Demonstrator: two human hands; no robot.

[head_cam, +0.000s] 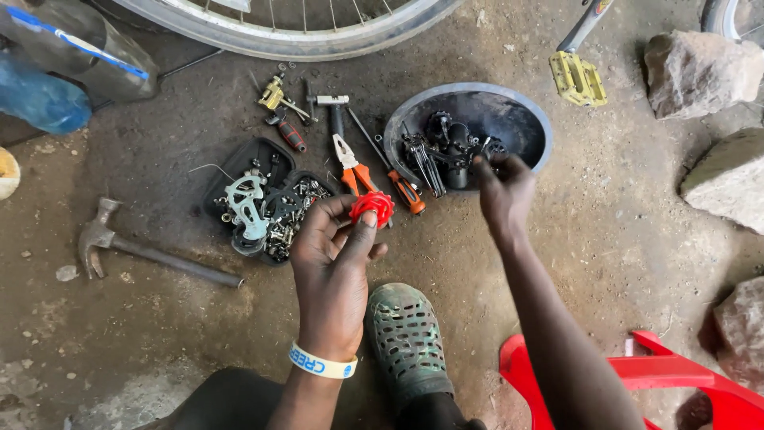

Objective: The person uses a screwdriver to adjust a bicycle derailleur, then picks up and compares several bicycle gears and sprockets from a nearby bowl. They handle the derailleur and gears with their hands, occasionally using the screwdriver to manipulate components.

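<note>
Red toothed plastic wheel (pixel 372 208) pinched in my left hand (pixel 334 263) fingers, above dirt floor. Right hand (pixel 503 191) fingers half-curled, picking in black bowl (pixel 525 111) of metal parts; judge: keep wheel steady, sift slowly.

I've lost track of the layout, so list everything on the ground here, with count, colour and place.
red toothed wheel: 1, red, in left fingertips
round bowl: 1, dark, upper centre, holds black parts
black tray: 1, black, centre left, holds metal parts
pliers: 1, orange handles, between tray and bowl
screwdriver: 1, orange handle, beside pliers
hammer: 1, grey, left
pedal: 1, yellow, top right
bicycle wheel: 1, silver rim, top
rocks: several, grey, right
plastic chair: 1, red, bottom right
clog: 1, green, bottom centre
left hand: holds wheel
right hand: at bowl rim
</note>
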